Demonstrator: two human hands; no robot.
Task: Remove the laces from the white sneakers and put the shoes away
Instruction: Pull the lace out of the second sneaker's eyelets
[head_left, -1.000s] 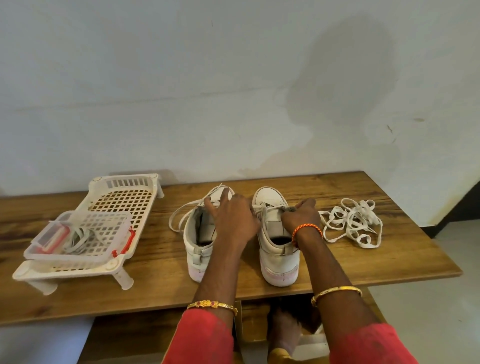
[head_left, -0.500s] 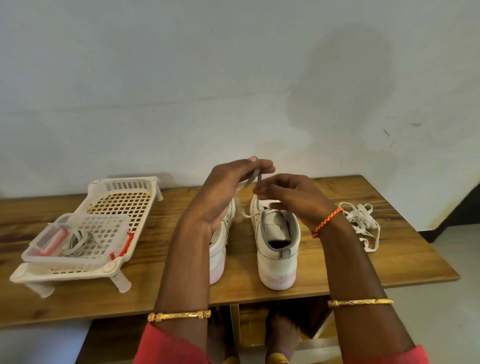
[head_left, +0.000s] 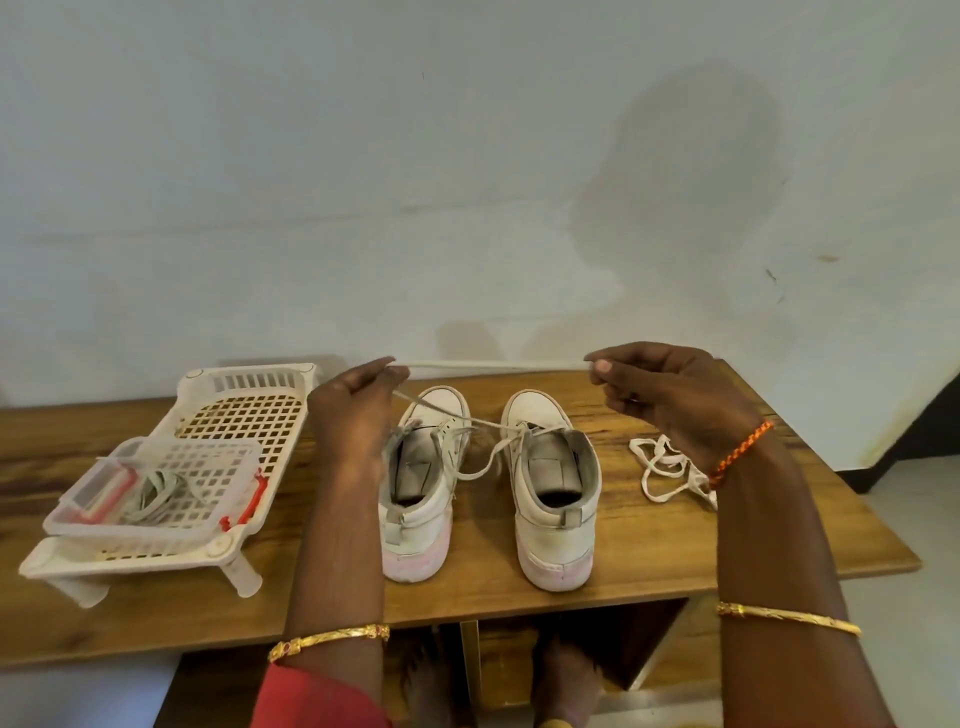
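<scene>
Since half a second ago we have drawn our hands apart: left hand (head_left: 353, 410) and right hand (head_left: 670, 395) each pinch the flat white woven lace (head_left: 493, 365), taut above two white canvas sneakers (head_left: 553, 493) on the wooden counter (head_left: 649, 561).

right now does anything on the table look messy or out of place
Two things. A loose lace lies in a tangled heap on the table, right of the right shoe. The lace stretched between the left hand and right hand still trails into that shoe's eyelets. Both soles look pink-stained.
</scene>
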